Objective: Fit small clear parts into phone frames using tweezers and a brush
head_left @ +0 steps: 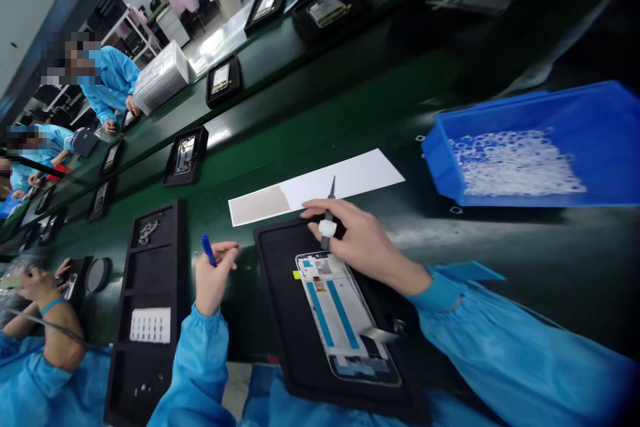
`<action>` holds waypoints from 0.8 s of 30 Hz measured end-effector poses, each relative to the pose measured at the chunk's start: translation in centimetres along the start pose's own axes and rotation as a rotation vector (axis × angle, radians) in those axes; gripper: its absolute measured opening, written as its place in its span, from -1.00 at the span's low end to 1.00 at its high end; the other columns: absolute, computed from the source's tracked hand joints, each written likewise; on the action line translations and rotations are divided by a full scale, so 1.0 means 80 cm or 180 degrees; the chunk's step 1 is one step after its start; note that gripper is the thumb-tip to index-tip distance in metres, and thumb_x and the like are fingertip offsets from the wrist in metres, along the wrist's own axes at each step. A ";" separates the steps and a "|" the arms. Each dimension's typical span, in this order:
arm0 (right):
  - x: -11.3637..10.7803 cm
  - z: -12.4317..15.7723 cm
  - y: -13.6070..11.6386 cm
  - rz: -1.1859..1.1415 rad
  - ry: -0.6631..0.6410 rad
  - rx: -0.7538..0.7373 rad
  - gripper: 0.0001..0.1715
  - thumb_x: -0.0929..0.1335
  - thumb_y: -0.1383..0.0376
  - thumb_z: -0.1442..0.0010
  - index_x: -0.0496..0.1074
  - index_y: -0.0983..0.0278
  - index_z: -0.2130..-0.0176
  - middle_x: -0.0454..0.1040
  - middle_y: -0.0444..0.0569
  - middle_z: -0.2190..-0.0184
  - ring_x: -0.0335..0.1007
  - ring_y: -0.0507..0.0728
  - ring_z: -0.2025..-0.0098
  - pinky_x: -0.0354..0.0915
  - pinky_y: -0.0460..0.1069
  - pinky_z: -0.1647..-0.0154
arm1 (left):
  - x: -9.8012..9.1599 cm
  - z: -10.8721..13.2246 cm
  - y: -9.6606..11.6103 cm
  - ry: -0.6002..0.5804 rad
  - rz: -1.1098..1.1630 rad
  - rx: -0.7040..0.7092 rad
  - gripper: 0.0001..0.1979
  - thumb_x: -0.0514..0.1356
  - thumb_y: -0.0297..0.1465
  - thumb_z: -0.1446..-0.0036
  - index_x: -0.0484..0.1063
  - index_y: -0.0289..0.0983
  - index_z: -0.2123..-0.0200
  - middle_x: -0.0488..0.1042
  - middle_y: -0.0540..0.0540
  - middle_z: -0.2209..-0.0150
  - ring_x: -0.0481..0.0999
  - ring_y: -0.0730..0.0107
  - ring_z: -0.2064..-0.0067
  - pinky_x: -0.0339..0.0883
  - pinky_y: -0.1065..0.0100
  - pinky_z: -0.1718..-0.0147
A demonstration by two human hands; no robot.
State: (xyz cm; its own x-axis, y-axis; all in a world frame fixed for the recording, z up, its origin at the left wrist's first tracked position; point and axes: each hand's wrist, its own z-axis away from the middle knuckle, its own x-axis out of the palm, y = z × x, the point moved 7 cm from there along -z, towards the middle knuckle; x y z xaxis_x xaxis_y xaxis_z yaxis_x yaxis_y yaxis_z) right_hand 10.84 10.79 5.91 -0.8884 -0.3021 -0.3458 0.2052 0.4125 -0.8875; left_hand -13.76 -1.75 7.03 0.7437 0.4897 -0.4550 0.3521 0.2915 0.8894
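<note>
My left hand [213,277] is closed around a blue pen [208,250], whose end sticks up above the fingers. In my right hand [363,240] are dark tweezers [332,188], tip pointing away from me; something white [327,228] sits by the fingers holding them. Below that hand lies a phone frame [345,320] with two blue strips and a yellow tab, resting in a black tray [285,320]. A thin flap juts from the frame's right side. Just beyond the right fingertips is a white card [345,177] with a beige section at its left end.
A blue bin [600,167] of small white ring-like parts stands at right, a few loose beside it. Left of me is a black compartment tray [177,247] with small parts. A co-worker's hands [37,287] work farther left. Trays with phones [185,155] line the green conveyor.
</note>
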 end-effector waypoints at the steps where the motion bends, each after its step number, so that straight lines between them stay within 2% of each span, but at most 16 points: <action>1: 0.004 0.004 -0.005 -0.0278 -0.0035 0.0085 -0.69 0.31 0.30 -0.15 0.41 0.18 0.07 0.59 -0.02 0.22 0.50 0.23 0.12 0.38 0.14 0.06 | 0.010 0.005 0.007 -0.0037 0.0057 0.0038 -0.74 0.32 -0.24 0.05 0.56 -0.33 0.36 0.61 -0.15 0.37 0.49 0.43 0.50 0.41 0.40 0.47; 6: 0.034 0.023 -0.020 -0.1400 -0.0410 0.0449 -0.70 0.39 0.21 -0.15 0.39 0.20 0.09 0.58 -0.05 0.31 0.53 0.13 0.26 0.44 0.04 0.18 | 0.059 0.028 0.041 -0.0242 0.0086 0.0319 -0.84 0.32 -0.30 0.03 0.53 -0.28 0.42 0.58 -0.08 0.43 0.47 0.46 0.52 0.37 0.46 0.55; 11: 0.039 0.031 -0.021 -0.1852 -0.0373 0.0640 -0.70 0.41 0.23 -0.12 0.39 0.19 0.11 0.56 -0.06 0.29 0.53 0.11 0.28 0.46 0.03 0.21 | 0.090 0.032 0.053 -0.0414 0.0483 0.0174 -0.75 0.36 -0.26 0.08 0.47 -0.30 0.39 0.50 -0.02 0.52 0.44 0.49 0.58 0.35 0.47 0.59; 14: 0.034 0.032 -0.018 -0.1852 -0.0243 0.0658 -0.71 0.42 0.25 -0.11 0.39 0.18 0.13 0.54 -0.08 0.31 0.51 0.10 0.28 0.45 0.02 0.22 | 0.098 0.031 0.051 -0.0442 0.0533 0.0070 -0.72 0.37 -0.24 0.10 0.46 -0.30 0.39 0.49 -0.02 0.52 0.42 0.50 0.59 0.34 0.47 0.61; 18: 0.034 0.033 -0.014 -0.1861 -0.0239 0.0740 -0.71 0.41 0.26 -0.11 0.38 0.18 0.13 0.51 -0.11 0.36 0.49 0.09 0.33 0.43 0.01 0.26 | 0.101 0.035 0.046 -0.0467 0.0149 0.0252 -0.80 0.33 -0.25 -0.01 0.48 -0.28 0.41 0.42 0.04 0.59 0.40 0.51 0.59 0.32 0.46 0.56; 21: 0.038 0.034 -0.012 -0.1918 -0.0341 0.0785 -0.70 0.40 0.25 -0.11 0.36 0.20 0.12 0.50 -0.12 0.38 0.47 0.08 0.35 0.41 0.00 0.30 | 0.101 0.040 0.048 -0.0570 -0.0248 0.0609 -0.87 0.27 -0.30 -0.12 0.52 -0.24 0.38 0.46 0.03 0.56 0.45 0.47 0.52 0.35 0.42 0.45; 24: 0.040 0.034 -0.011 -0.1924 -0.0418 0.0831 -0.68 0.39 0.26 -0.11 0.33 0.21 0.11 0.49 -0.12 0.39 0.45 0.06 0.39 0.39 -0.02 0.35 | 0.094 0.046 0.063 -0.0536 -0.0360 0.1246 -0.78 0.19 -0.28 -0.24 0.53 -0.24 0.40 0.56 -0.07 0.39 0.53 0.39 0.36 0.39 0.37 0.33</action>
State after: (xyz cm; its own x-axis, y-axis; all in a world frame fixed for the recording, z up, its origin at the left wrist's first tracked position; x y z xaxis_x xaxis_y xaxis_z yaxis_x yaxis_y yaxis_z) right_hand 8.91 7.12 4.72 -0.8242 -0.5236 0.2156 -0.2054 -0.0784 -0.9755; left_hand -4.27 0.39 8.28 0.7589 0.3225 -0.5657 0.6013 -0.0136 0.7989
